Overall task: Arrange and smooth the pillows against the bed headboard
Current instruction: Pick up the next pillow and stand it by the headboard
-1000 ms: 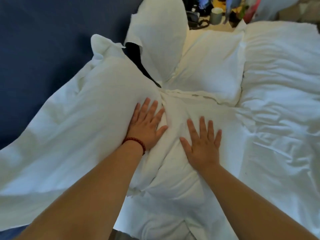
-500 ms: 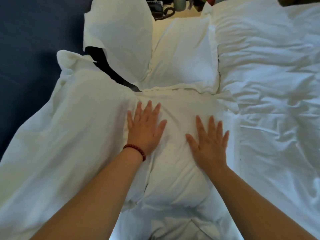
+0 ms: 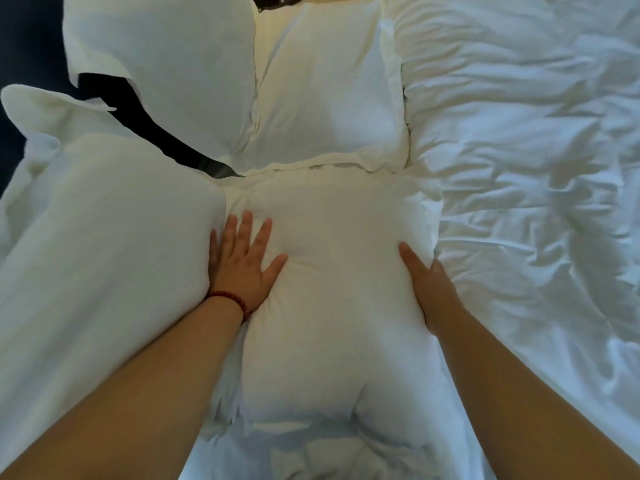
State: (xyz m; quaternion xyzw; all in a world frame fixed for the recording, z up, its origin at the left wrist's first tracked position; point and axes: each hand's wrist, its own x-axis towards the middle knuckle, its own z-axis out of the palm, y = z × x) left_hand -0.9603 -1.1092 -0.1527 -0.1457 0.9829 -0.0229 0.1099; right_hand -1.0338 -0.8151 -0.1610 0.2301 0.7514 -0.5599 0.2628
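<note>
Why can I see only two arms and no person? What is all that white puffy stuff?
The camera sits on a person's head, looking down, so you see only their arms. The left hand, wearing a red bead bracelet, presses flat on the plump white middle pillow. The right hand pushes against that pillow's right side; its fingers are partly hidden. Nothing is lifted. Another big white pillow leans on the left, a tall white pillow and a flat white pillow sit farther away, and a crumpled white duvet covers the bed on the right.
</note>
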